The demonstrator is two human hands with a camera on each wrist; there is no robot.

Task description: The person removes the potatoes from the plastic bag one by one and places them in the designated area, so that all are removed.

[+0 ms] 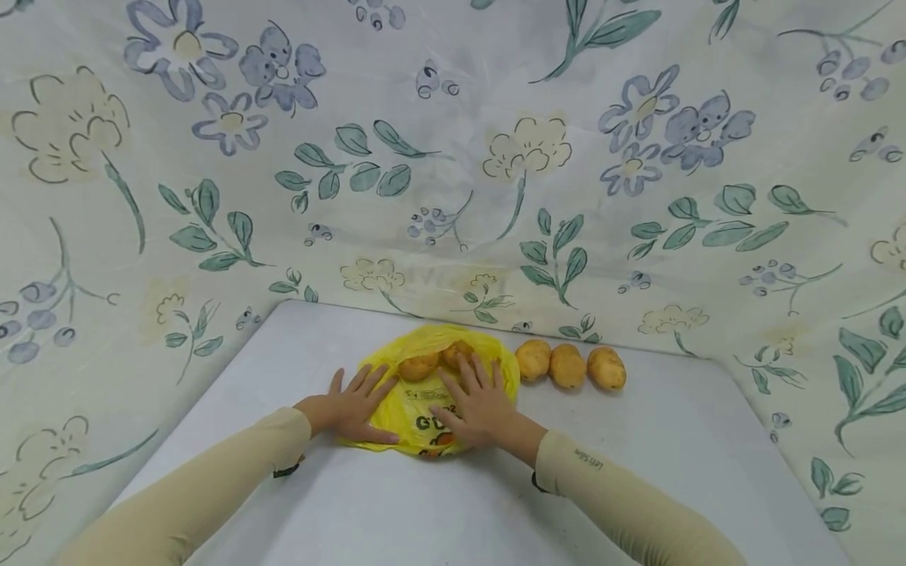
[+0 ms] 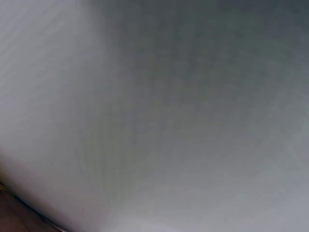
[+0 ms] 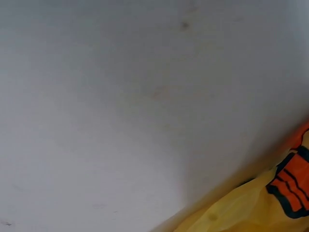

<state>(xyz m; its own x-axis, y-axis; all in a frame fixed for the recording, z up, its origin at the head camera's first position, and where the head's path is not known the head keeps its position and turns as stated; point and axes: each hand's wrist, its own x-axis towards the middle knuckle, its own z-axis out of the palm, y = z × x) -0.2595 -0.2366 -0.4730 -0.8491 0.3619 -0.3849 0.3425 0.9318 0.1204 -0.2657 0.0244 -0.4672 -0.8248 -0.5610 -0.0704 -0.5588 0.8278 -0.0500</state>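
A yellow plastic bag [image 1: 414,420] with dark print lies on the white table, its mouth spread. Two potatoes show in the bag's opening, one potato [image 1: 419,367] at the left and another potato [image 1: 458,351] partly behind it. My left hand [image 1: 354,405] rests on the bag's left side with fingers spread. Across the bag's right part lies my right hand [image 1: 481,405], palm down, fingers spread and pointing toward the potatoes. In the right wrist view only the bag's printed edge [image 3: 289,188] shows; the left wrist view is mostly blurred table surface.
Right of the bag stand three potatoes in a row: a near one [image 1: 533,361], a middle one [image 1: 568,366] and an outer one [image 1: 606,369]. The white table [image 1: 672,456] ends at a floral cloth [image 1: 453,196] that rises behind and at both sides.
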